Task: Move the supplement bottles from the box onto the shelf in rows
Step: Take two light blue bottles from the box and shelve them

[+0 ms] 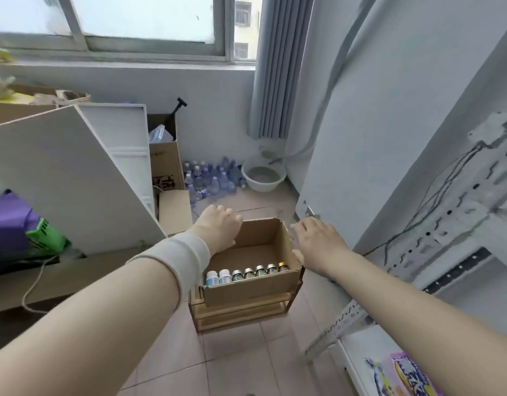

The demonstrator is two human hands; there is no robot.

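Seven supplement bottles (246,274) stand in a row along the near wall of the cardboard box (248,290), which sits atop a small wooden shelf (240,315). The left hand (219,228) and right hand (318,241), both open and empty, flank the box. A leaning white board (75,172) crowds the left; plastic water bottles (212,177) lie beyond.

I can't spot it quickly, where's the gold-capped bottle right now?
In the head view the gold-capped bottle stands at the right end of the row of bottles along the near wall of the cardboard box, just below the right hand.
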